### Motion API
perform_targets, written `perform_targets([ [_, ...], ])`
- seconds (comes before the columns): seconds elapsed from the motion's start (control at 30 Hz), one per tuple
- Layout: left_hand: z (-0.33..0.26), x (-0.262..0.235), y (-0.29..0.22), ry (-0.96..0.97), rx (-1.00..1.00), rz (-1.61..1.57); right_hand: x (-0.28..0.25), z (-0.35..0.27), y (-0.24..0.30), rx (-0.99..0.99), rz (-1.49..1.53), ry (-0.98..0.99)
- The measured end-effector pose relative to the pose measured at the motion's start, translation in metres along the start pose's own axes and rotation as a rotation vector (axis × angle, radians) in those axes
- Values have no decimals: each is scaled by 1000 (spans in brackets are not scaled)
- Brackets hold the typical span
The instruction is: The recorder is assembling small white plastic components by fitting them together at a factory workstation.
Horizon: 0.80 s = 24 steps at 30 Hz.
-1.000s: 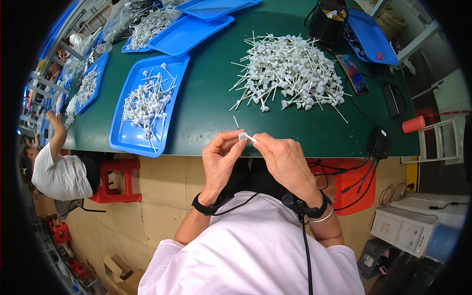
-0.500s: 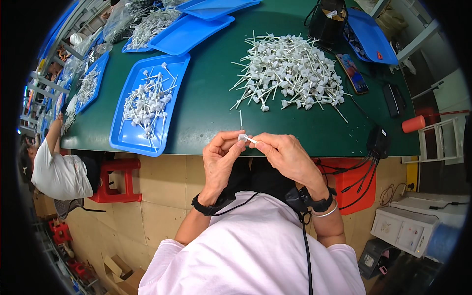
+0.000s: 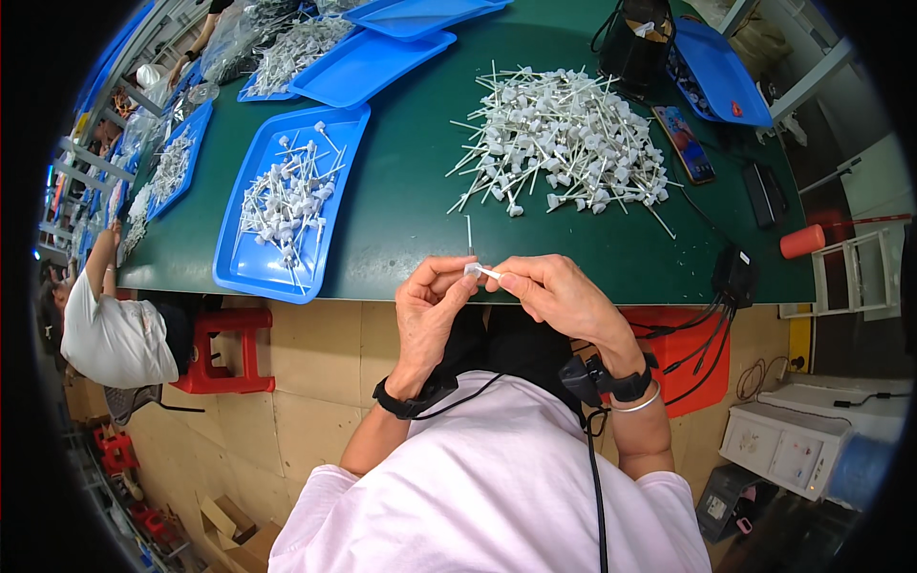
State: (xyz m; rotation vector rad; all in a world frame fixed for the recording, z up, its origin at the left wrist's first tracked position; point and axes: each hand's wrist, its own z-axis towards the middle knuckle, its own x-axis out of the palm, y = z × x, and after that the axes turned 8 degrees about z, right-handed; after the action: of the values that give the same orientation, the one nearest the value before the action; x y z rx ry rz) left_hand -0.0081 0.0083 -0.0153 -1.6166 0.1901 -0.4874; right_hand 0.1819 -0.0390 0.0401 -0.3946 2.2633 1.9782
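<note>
Close to the table's front edge, my left hand (image 3: 427, 310) pinches a small white plastic piece (image 3: 472, 268) between thumb and fingertips. Its thin stem points away from me, over the green table (image 3: 411, 191). My right hand (image 3: 564, 298) grips a short white stick (image 3: 490, 274) whose tip meets the head of that piece; whether it is joined to it, I cannot tell. Further off lies a large heap of similar white stemmed pieces (image 3: 573, 138). To the left, a blue tray (image 3: 250, 272) holds a smaller pile of them.
More blue trays (image 3: 368, 72) lie at the far left, some loaded with white pieces. A phone (image 3: 684, 143), a black bag (image 3: 633, 48) and a black box with cables (image 3: 735, 275) stand at the right. A co-worker in a white shirt (image 3: 119, 334) sits left, beside a red stool (image 3: 229, 349).
My right hand and wrist have shifted slightly to the right, with the stick still between the fingers. My left hand stays nearly still. Another person's arm shows at the far upper left.
</note>
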Motion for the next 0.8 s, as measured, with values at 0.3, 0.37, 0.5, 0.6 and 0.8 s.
perform_targets([
  [0.3,2,-2,2,2,5,-35,1,4,-9,81,162,66],
  [0.37,3,-2,2,19,20,-52,8,0,-5,19,78,-36],
  [0.5,1,1,-1,-2,13,-60,14,-6,10,-54,-97,-119],
  [0.6,1,4,-3,-16,2,-65,15,-7,12,-69,-141,-137],
  [0.8,1,5,-1,-46,7,-49,24,-4,-1,-222,-176,-224],
])
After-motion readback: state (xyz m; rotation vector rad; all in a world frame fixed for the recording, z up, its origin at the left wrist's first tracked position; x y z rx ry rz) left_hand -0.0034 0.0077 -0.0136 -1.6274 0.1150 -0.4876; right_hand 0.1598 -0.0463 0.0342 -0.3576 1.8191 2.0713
